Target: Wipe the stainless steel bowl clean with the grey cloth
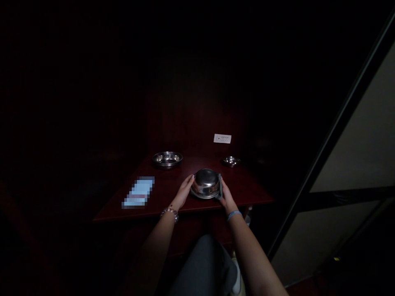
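clasping an upturned steel bowl [206,183] between the left hand [184,191] and the right hand [227,195], fingers curved at its sides. holding a grey cloth [220,187] against it with the right. facing a steel basin [167,159] beyond the left, a small dish [231,161] beyond the right.

From here I see a dim indoor room, its exact type unclear: a dark red glossy tabletop [173,205] whose back edge meets a wall with a white rectangular socket panel [222,138].
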Demonstrator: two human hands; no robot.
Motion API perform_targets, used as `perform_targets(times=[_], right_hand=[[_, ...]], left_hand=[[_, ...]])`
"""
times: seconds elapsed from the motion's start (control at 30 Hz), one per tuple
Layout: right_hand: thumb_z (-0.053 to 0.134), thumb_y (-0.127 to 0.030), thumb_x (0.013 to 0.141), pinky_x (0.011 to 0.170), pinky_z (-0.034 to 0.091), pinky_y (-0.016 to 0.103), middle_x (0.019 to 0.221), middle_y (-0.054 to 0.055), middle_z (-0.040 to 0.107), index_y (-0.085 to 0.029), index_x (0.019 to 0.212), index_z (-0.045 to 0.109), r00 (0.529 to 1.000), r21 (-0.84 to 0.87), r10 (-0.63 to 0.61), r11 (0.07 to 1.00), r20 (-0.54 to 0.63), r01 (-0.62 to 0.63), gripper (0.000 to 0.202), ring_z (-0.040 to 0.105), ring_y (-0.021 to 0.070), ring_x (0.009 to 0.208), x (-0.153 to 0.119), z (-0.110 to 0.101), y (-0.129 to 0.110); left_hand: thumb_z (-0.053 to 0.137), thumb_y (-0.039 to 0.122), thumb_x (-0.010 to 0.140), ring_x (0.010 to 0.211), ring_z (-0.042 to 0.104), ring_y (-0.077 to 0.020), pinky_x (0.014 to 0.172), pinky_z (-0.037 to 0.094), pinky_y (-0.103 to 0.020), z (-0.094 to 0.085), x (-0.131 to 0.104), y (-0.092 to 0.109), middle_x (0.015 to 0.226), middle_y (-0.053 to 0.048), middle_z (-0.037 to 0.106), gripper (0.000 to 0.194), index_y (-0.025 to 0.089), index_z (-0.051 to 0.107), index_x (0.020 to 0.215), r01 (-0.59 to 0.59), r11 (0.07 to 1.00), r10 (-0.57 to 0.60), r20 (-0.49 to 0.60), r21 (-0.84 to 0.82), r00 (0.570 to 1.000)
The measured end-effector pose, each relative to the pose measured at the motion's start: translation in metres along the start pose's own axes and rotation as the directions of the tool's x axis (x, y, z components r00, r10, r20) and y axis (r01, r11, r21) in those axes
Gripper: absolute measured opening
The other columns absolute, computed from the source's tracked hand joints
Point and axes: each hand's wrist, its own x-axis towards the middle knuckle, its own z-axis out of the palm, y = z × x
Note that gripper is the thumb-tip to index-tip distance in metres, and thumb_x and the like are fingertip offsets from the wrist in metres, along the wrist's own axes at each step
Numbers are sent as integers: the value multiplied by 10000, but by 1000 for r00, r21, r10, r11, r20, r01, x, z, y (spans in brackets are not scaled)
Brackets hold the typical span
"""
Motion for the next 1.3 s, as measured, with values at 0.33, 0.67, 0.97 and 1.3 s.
perform_targets(times=[0.33, 0.67, 0.97, 1.3], right_hand=[[645, -811, 759, 1202, 365, 533, 1351, 131, 691, -237, 1163, 719, 999, -5, -20, 1000, -27, 20, 705, 510, 324, 1421, 2, -6, 4], [656, -731, 813, 1214, 363, 504, 1359, 92, 691, -245, 1153, 717, 993, 80, -93, 992, -76, 100, 597, 551, 295, 1388, 7, -7, 10], [621, -600, 912, 1182, 424, 414, 1250, 23, 753, -247, 1134, 724, 997, 133, -57, 989, -50, 63, 429, 647, 219, 1275, 8, -9, 13], [612, -644, 904, 1179, 428, 440, 1279, 21, 738, -255, 1205, 709, 999, 45, -43, 998, -24, 44, 502, 625, 233, 1307, 4, -9, 10]], left_hand=[[771, 569, 786, 1354, 558, -267, 1157, 385, -376, -4, 3, -6, 1403, -118, 658, 573, 216, 684, 1228, 6, 992, -3, -29, 122, 1000], [748, 708, 701, 978, 698, -222, 862, 525, -316, -2, -3, 3, 1075, -95, 759, 639, 168, 698, 1038, 70, 979, -85, 68, 191, 994], [733, 667, 747, 1002, 704, -213, 865, 544, -324, -2, -4, 3, 1108, -79, 740, 652, 205, 623, 1193, 62, 982, -76, 72, 176, 995], [759, 590, 770, 990, 718, -206, 871, 560, -320, -3, -1, 1, 1091, -70, 761, 563, 205, 651, 1166, 67, 993, -69, 27, 94, 997]])
